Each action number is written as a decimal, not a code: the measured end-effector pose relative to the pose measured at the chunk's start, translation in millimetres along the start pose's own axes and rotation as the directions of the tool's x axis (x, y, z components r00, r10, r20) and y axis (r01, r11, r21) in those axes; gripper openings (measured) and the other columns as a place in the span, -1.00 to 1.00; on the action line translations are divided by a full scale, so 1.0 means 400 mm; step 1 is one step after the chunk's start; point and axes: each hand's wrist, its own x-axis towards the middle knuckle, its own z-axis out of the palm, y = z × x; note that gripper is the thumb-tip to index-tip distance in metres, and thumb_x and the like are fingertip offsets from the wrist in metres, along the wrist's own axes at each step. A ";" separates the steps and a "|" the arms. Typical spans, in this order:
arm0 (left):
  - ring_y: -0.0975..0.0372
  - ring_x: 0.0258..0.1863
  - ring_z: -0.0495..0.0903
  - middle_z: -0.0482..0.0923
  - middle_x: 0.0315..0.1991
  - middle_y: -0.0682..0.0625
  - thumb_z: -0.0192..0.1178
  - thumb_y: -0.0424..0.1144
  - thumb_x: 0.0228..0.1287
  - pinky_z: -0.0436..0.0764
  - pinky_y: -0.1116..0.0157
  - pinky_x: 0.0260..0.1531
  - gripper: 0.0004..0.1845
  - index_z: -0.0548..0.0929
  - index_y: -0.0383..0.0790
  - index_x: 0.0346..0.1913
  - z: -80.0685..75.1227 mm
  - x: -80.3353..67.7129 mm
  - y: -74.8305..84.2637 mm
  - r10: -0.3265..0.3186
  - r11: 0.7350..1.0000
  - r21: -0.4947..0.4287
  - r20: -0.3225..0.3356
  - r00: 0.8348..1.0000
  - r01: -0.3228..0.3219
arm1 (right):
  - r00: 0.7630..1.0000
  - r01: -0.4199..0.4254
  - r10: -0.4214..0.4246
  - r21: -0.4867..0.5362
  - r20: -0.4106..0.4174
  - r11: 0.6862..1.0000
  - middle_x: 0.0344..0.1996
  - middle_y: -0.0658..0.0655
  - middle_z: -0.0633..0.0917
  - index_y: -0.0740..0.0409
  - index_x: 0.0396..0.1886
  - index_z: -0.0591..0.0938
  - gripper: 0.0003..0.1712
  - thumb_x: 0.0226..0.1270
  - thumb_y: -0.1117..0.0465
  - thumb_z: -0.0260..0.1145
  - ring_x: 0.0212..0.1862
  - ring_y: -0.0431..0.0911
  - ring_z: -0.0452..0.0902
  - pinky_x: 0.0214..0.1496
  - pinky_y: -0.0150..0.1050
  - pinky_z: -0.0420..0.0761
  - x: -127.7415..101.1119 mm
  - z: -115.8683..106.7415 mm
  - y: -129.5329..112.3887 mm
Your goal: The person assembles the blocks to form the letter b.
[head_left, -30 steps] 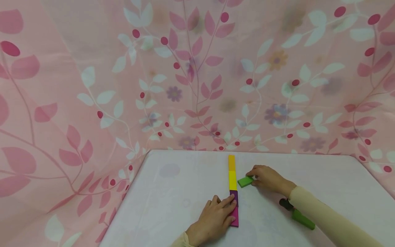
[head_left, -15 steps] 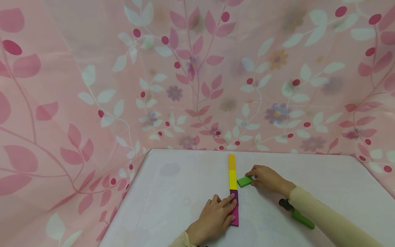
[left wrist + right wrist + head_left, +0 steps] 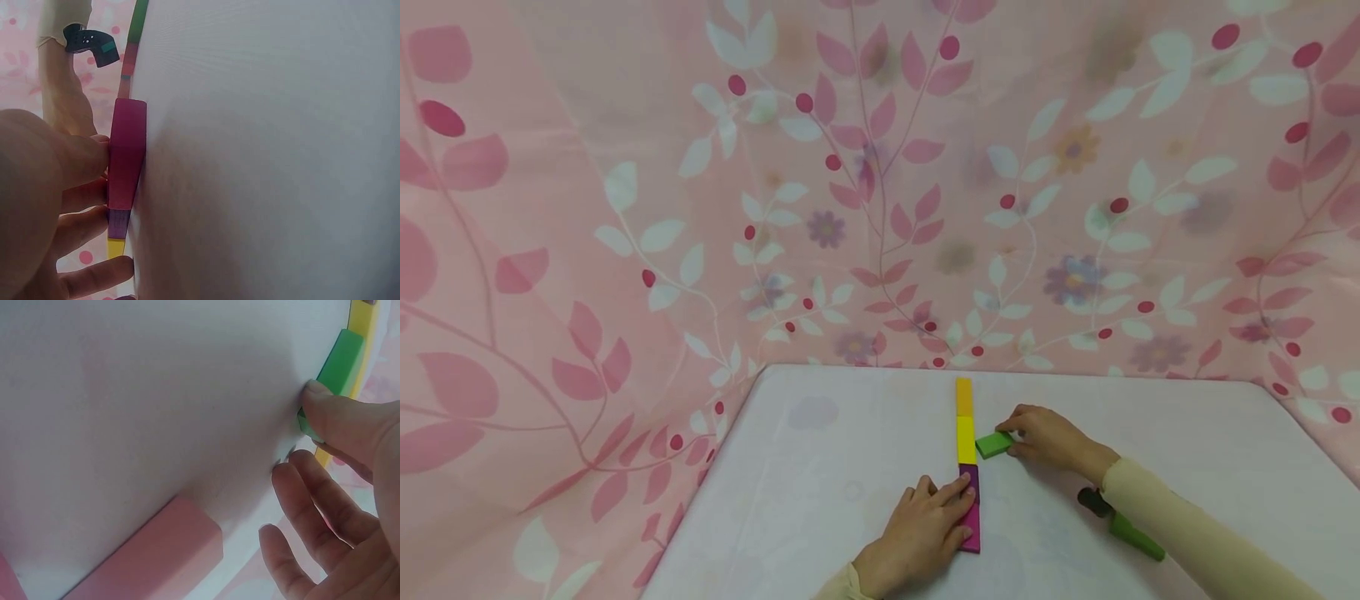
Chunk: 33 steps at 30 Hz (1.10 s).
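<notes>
A loose block [image 3: 995,444] lies right of the block row [image 3: 966,454].

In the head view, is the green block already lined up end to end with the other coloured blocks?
No, the green block lies skewed beside the yellow block, gripped by the right hand.

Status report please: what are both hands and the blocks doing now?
Left hand flat on the magenta block, pressing the row. Right hand pinches the green block beside the yellow block, touching or nearly. Nothing between them.
</notes>
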 end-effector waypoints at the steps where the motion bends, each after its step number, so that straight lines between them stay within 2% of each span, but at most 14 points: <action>1: 0.30 -0.07 0.30 0.31 0.62 0.23 0.12 0.11 0.61 0.24 0.39 -0.22 -0.47 0.50 0.17 0.54 0.000 0.000 0.000 -0.003 1.000 -0.003 0.006 1.000 0.003 | 1.000 0.004 -0.004 -0.001 -0.002 1.000 -0.15 0.05 0.77 0.16 0.07 0.83 -0.60 0.23 0.20 0.63 -0.21 -0.13 0.61 0.00 -0.10 0.72 -0.002 0.001 0.000; 6: 0.31 -0.07 0.29 0.28 0.63 0.25 0.11 0.12 0.61 0.26 0.39 -0.20 -0.46 0.49 0.18 0.55 0.000 0.002 0.003 -0.012 1.000 -0.021 0.027 1.000 0.013 | 1.000 -0.011 0.011 0.004 0.002 1.000 -0.14 0.02 0.76 0.12 0.07 0.83 -0.60 0.23 0.18 0.63 -0.21 -0.17 0.58 0.00 -0.10 0.71 -0.008 0.006 0.002; 14: 0.30 -0.09 0.29 0.31 0.62 0.22 0.12 0.11 0.61 0.25 0.40 -0.22 -0.47 0.51 0.16 0.54 -0.002 0.000 0.005 0.000 1.000 0.000 0.011 1.000 0.000 | 1.000 -0.021 0.021 0.009 -0.001 1.000 -0.14 0.01 0.76 0.12 0.07 0.83 -0.59 0.23 0.14 0.63 -0.20 -0.17 0.58 0.03 -0.08 0.71 -0.011 0.010 0.006; 22: 0.31 -0.07 0.28 0.29 0.62 0.24 0.11 0.10 0.62 0.27 0.39 -0.18 -0.47 0.49 0.16 0.55 0.000 -0.001 0.005 -0.012 1.000 -0.016 0.026 1.000 0.013 | 0.998 -0.053 0.052 0.017 0.024 0.998 -0.07 0.02 0.75 0.12 0.32 0.68 -0.36 0.27 0.05 0.61 -0.05 -0.05 0.65 0.18 0.07 0.69 -0.025 0.007 0.016; 27: 0.30 -0.06 0.28 0.28 0.63 0.25 0.11 0.10 0.62 0.27 0.38 -0.17 -0.47 0.49 0.17 0.55 0.001 -0.001 0.003 -0.015 1.000 -0.013 0.024 1.000 0.015 | 0.999 -0.054 0.054 0.000 -0.005 0.999 -0.05 0.04 0.75 0.14 0.31 0.68 -0.38 0.30 0.03 0.58 0.01 0.00 0.64 0.19 0.13 0.67 -0.066 -0.024 0.048; 33: 0.29 -0.05 0.29 0.30 0.62 0.24 0.13 0.10 0.61 0.26 0.39 -0.19 -0.47 0.50 0.17 0.54 -0.004 -0.004 0.006 -0.012 1.000 -0.011 0.011 1.000 0.012 | 0.997 -0.050 0.050 0.006 -0.052 0.999 0.08 0.15 0.75 0.16 0.25 0.72 -0.44 0.33 0.01 0.55 0.10 0.12 0.65 0.14 0.20 0.66 -0.159 -0.077 0.085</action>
